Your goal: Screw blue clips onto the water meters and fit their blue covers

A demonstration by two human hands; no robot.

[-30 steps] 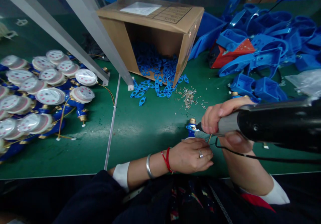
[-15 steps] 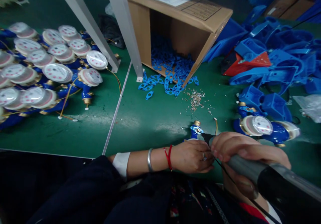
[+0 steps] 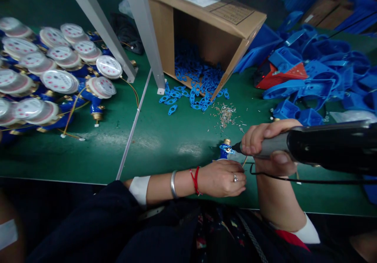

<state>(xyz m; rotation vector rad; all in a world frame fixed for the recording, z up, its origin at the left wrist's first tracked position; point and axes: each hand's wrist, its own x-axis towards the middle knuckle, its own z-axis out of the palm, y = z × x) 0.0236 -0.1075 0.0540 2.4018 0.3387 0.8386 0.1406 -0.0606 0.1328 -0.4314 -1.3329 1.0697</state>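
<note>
My left hand [image 3: 225,178] is closed around a blue water meter [image 3: 224,153] at the table's front; the hand covers most of its body. The brass-threaded end and a light blue oval piece on it show past my fingers. My right hand [image 3: 265,141] grips a grey and black electric screwdriver [image 3: 279,142], held nearly level. Its dark tip points left and meets the light blue piece on the meter, or lies just beside it; I cannot tell which. A thin black cord runs below the tool.
A cardboard box [image 3: 163,39] on its side spills small blue oval pieces [image 3: 203,82]. Loose screws [image 3: 226,115] lie before it. Several water meters [image 3: 60,80] crowd the left. Blue plastic housings [image 3: 321,78] and a red object [image 3: 279,74] lie right. Grey metal posts [image 3: 144,35] stand beside the box.
My right hand has swung the screwdriver from a slant to nearly level, its rear end rising. The tool now hides the meters at the right. My left hand stays on the meter.
</note>
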